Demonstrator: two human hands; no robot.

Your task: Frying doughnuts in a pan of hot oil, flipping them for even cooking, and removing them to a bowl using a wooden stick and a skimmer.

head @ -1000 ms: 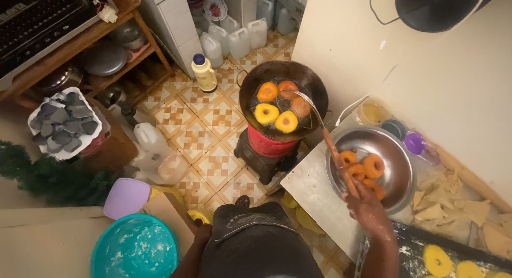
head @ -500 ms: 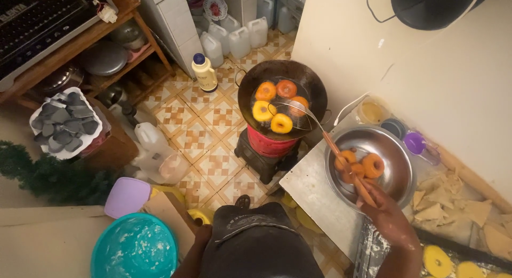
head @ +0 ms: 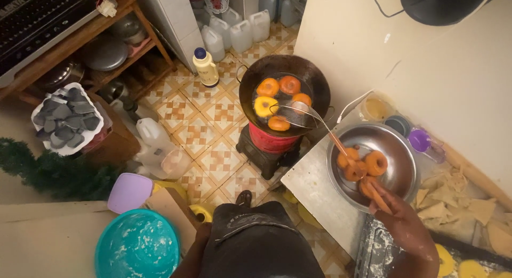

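Note:
My right hand [head: 399, 220] grips the orange handle of a wire skimmer [head: 296, 116], whose mesh head rests over the oil inside the black frying pan [head: 314, 78]. Several orange-brown doughnuts [head: 268, 87] float in that pan. The handle crosses a steel bowl [head: 401, 144] that holds a few fried doughnuts [head: 376, 163], just in front of my hand. My left hand [head: 201, 233] lies low beside my dark-clothed lap, mostly hidden and in shadow.
The pan sits on a red stove [head: 269, 142] on the tiled floor. An oil bottle [head: 205, 67] and white jerrycans [head: 241, 34] stand beyond it. A teal basin [head: 137, 247], a purple lid [head: 129, 192], charcoal [head: 65, 119], dough scraps [head: 453, 200] and raw dough rings [head: 445, 259] surround me.
My right hand has drawn slightly back and to the right along the bowl, still holding the skimmer. The skimmer head stays in the pan and the doughnuts have drifted a little.

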